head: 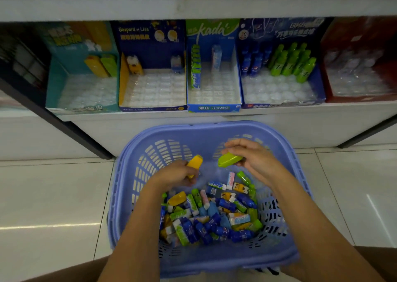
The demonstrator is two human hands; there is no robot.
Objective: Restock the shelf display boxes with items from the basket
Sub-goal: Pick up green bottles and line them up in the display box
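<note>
The yellow eraser [194, 163] sat in the left hand [178, 175], fingers curled round its lower half, free end poking up and away toward the shelf, so its long axis ran roughly near-to-far w/ a slight lean to the right. The green eraser [229, 160] was pinched at its right end by the right hand [255, 159], thumb below and fingers over the top. It lay nearly level, long axis left-right, free end aimed at the yellow one. The two were close but apart.

Both hands hovered over the far half of the lilac basket [133, 174], above a loose pile [210, 215] of mixed erasers: blue, green, yellow, "kada" sleeves etc.

The match was the teal display box [58, 82], where one yellow and one green stock pair [98, 67] stood upright at the back right corner, the rest of its clear tray bare. That box lay up and to the left of both hands, and the left hand was nearer it. The right would prob. have to cross over the Gaspard et Lisa box [150, 37] side to get there. Both pieces would likely need tipping upright before seating.

Further right: the kada box [212, 107], a blue box of bottle-shaped erasers [279, 34] and a red box [354, 45], all on one white shelf [193, 116].
</note>
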